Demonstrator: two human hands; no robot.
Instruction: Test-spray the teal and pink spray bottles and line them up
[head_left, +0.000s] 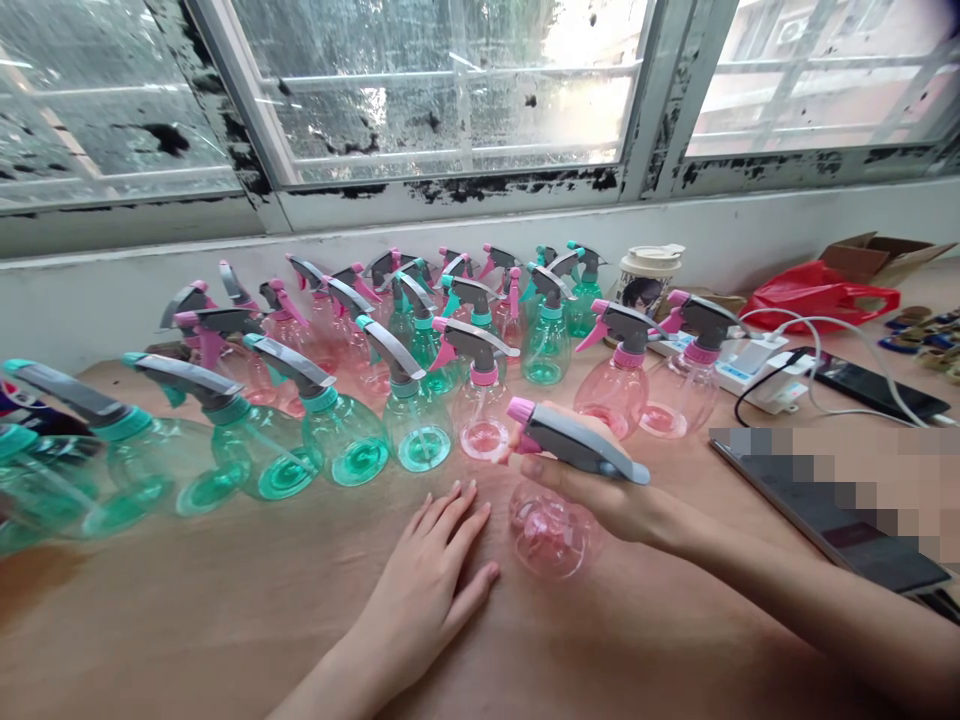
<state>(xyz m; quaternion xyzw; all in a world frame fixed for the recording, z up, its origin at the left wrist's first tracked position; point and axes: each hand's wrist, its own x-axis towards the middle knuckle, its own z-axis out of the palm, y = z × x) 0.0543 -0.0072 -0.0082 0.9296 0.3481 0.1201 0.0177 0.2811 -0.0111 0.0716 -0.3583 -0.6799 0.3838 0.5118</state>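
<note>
My right hand (592,495) grips a pink spray bottle (551,540) by its neck, under the grey and pink trigger head. The bottle's clear pink body shows below the hand, close to the tabletop; whether it touches cannot be made out. My left hand (424,575) lies flat on the table just left of that bottle, fingers stretched out and nothing in them. Beyond my fingertips stand another pink spray bottle (484,425) and a green spray bottle (416,435). Two more pink bottles, one of them a pink spray bottle (611,385), are behind my right hand.
Several green and pink spray bottles crowd the left and back of the wooden table (247,620). A lidded paper cup (649,275), red plastic bag (817,295), cardboard box (885,260), white power strip (772,375) with cables, phone (874,385) and dark tablet-like device (810,515) sit right.
</note>
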